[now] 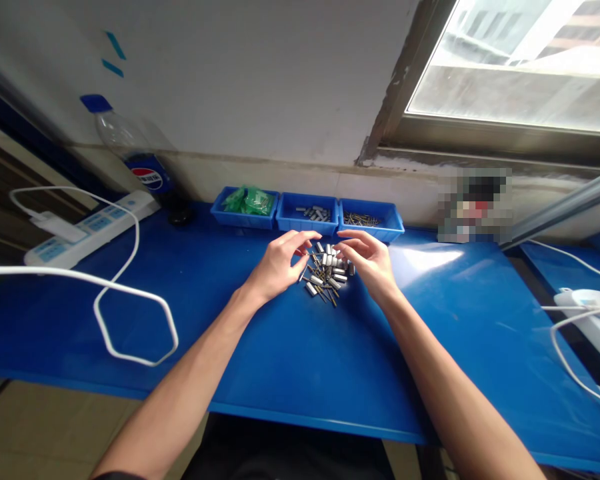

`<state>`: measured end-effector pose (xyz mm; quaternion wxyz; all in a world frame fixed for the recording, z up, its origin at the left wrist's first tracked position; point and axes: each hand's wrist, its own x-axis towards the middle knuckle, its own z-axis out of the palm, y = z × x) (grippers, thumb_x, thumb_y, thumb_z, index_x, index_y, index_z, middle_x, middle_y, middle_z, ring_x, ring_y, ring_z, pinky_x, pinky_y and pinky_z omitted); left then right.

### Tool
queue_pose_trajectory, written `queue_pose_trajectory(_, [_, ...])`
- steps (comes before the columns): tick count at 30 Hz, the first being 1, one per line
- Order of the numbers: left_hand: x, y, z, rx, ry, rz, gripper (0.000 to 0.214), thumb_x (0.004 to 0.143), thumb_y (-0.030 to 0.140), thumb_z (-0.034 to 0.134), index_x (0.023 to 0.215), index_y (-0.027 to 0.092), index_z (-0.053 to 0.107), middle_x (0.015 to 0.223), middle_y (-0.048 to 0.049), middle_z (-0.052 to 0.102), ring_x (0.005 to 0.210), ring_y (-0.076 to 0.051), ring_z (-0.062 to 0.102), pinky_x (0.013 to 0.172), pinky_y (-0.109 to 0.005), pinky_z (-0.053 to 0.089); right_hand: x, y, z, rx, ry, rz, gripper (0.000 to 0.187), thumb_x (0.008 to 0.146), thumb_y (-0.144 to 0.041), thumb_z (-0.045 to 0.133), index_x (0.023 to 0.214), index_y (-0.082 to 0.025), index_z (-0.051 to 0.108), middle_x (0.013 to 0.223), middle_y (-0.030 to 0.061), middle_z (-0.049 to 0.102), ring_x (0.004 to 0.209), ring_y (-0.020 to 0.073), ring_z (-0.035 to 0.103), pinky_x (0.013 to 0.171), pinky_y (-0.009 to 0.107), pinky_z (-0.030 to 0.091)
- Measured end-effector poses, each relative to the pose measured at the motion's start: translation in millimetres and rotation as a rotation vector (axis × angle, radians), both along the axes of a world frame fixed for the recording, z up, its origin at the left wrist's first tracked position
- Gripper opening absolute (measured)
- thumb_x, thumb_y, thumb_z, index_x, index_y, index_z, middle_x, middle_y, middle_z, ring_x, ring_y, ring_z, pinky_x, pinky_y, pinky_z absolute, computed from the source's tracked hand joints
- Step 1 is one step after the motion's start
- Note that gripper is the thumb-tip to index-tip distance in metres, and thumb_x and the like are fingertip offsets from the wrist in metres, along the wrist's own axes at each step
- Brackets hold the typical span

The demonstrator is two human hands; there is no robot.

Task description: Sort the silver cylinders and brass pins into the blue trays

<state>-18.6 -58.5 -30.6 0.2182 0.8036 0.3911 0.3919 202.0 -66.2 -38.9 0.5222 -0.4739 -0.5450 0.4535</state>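
Observation:
A loose pile of short silver metal cylinders (334, 282) and thin brass-coloured screw-like pins (327, 292) lies on the blue table (300, 360). At the pile's left edge is my left hand (283, 263), its fingers curved and apart, with no part visible between them. My right hand (367, 257) arches over the right edge, thumb and fingers apart, close to the silver pieces. Whether its fingertips touch any piece I cannot tell. Just behind the pile stands a blue bin of silver cylinders (307, 228), beside a blue bin of pins (393, 233).
A third blue bin (220, 217) at the left holds green plastic bags (250, 200). Farther left stand a cola bottle (150, 175) and a white power strip (115, 215). A white cable (167, 313) loops above the table's left side. A pixelated object (473, 207) is by the wall.

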Motion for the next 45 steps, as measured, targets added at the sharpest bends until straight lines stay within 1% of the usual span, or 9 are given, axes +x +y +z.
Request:
queue_pose_trajectory(6, [5.7,-4.4,0.0,0.021,-0.119,-0.04,0.045,0.09,0.008,0.064,0.133,0.023,0.063,0.109,-0.004,0.067,0.094,-0.015,0.071,0.09,-0.03,0.063,-2.4,-1.5,-3.5,-0.09,0.01,0.182,0.041,0.079,-0.049,0.083,0.108,-0.02,0.078,0.091,0.0059,0.079,0.078,0.021,0.074,0.075,0.035,0.061])
queue_pose_trajectory(17, [8.3,-6.8,-2.8,0.054,-0.104,-0.037,0.042,0.093,0.013,0.065,0.134,0.023,0.062,0.117,-0.0061,0.065,0.098,-0.014,0.07,0.091,-0.029,0.064,-3.0,-3.8,0.2,-0.17,0.042,0.231,0.039,0.072,-0.05,0.087,0.098,-0.021,0.081,0.091,0.0069,0.082,0.08,0.0243,0.077,0.081,0.04,0.063])
queue_pose_trajectory(20, [6.2,-7.1,-0.4,0.056,-0.02,0.018,0.04,0.09,0.016,0.069,0.13,0.02,0.065,0.117,-0.0066,0.067,0.093,-0.015,0.069,0.091,-0.031,0.062,-2.4,-2.8,-1.4,-0.13,0.014,0.185,0.036,0.076,-0.052,0.084,0.094,-0.021,0.081,0.086,0.0059,0.08,0.074,0.0221,0.074,0.076,0.037,0.062])
queue_pose_trajectory(23, [2.0,-7.0,1.3,-0.009,0.121,0.033,0.047,0.085,0.016,0.072,0.131,0.022,0.066,0.122,-0.0068,0.067,0.082,-0.014,0.068,0.083,-0.031,0.062,-0.2,-0.3,-1.9,-0.02,-0.034,0.034,0.034,0.082,-0.054,0.078,0.093,-0.021,0.08,0.085,0.0061,0.079,0.072,0.021,0.071,0.072,0.036,0.06])
queue_pose_trajectory(28, [-3.0,-6.5,-1.4,-0.113,0.247,0.031,0.06,0.08,0.009,0.065,0.137,0.028,0.064,0.129,-0.0057,0.064,0.071,-0.011,0.066,0.07,-0.027,0.059,7.2,4.7,-3.3,0.121,-0.015,-0.212,0.047,0.087,-0.05,0.072,0.126,-0.024,0.072,0.129,0.0115,0.074,0.089,0.0248,0.075,0.08,0.042,0.061])
queue_pose_trajectory(30, [-3.6,-5.4,-4.7,-0.131,0.245,0.037,0.059,0.08,0.006,0.062,0.135,0.028,0.065,0.129,-0.0054,0.064,0.068,-0.01,0.066,0.07,-0.026,0.059,9.2,5.7,-5.3,0.11,-0.004,-0.227,0.054,0.085,-0.048,0.073,0.134,-0.026,0.067,0.139,0.0124,0.068,0.094,0.0262,0.075,0.081,0.043,0.061])
queue_pose_trajectory(32, [-3.7,-3.7,-8.8,-0.136,0.227,0.042,0.06,0.08,0.004,0.059,0.134,0.027,0.066,0.128,-0.0055,0.065,0.07,-0.01,0.067,0.072,-0.025,0.059,9.3,5.7,-7.3,0.096,0.008,-0.224,0.052,0.085,-0.047,0.074,0.132,-0.026,0.067,0.138,0.0128,0.069,0.091,0.0253,0.075,0.079,0.042,0.061])
queue_pose_trajectory(40, [-3.5,1.6,-17.1,-0.06,0.23,0.039,0.058,0.085,-0.001,0.051,0.135,0.024,0.065,0.129,-0.0076,0.068,0.105,-0.019,0.071,0.099,-0.032,0.058,2.6,3.7,-5.7,0.091,-0.012,-0.174,0.039,0.085,-0.047,0.073,0.115,-0.023,0.072,0.122,0.0118,0.075,0.079,0.0209,0.073,0.072,0.038,0.06])
queue_pose_trajectory(45, [-4.2,1.1,-13.9,-0.079,0.248,0.064,0.057,0.085,0.0,0.052,0.135,0.022,0.066,0.128,-0.0085,0.067,0.098,-0.018,0.072,0.095,-0.031,0.06,2.9,3.2,-4.5,0.088,-0.001,-0.152,0.034,0.086,-0.044,0.073,0.112,-0.022,0.073,0.118,0.0109,0.076,0.075,0.0186,0.071,0.072,0.036,0.059])
